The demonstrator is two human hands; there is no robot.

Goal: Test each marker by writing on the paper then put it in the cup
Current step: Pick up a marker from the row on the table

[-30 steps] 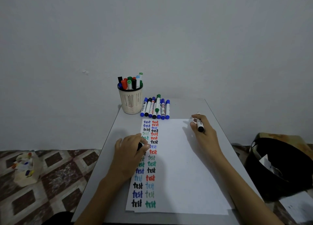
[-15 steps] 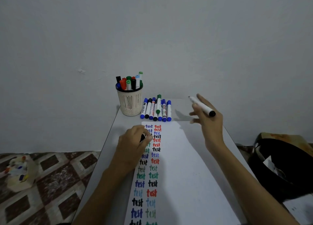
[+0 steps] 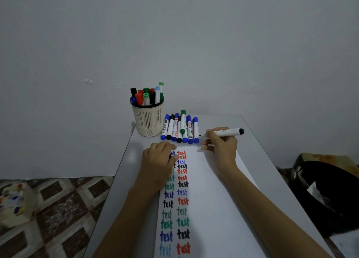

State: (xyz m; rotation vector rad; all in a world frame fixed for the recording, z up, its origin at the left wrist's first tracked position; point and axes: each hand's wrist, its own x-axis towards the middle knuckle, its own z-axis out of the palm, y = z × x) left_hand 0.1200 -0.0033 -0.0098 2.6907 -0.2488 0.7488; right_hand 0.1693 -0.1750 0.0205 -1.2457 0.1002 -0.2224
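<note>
The right hand (image 3: 221,148) hovers over the far end of the long white sheet of paper (image 3: 215,203), its fingers (image 3: 211,135) curled round the front part of a white black-ended marker (image 3: 228,132). The marker lies nearly level, its bare dark tip pointing left just beyond the fingertips, close to the row of capped blue, black and green markers (image 3: 180,128), while its black end sticks out to the right of the hand. The tip is above the top edge of the paper and not on it. The left hand (image 3: 157,163) rests on the upper left of the sheet, over the first column of coloured "test" words, fingers (image 3: 165,146) bent in a loose fist and pinching a small black piece (image 3: 171,156) against the thumb; what that piece is cannot be told. The cream slotted plastic cup (image 3: 148,121), holding upright markers, stands at the far left corner of the grey surface (image 3: 120,180), just left of the row. A black bag (image 3: 330,191) sits on the floor at right.
</note>
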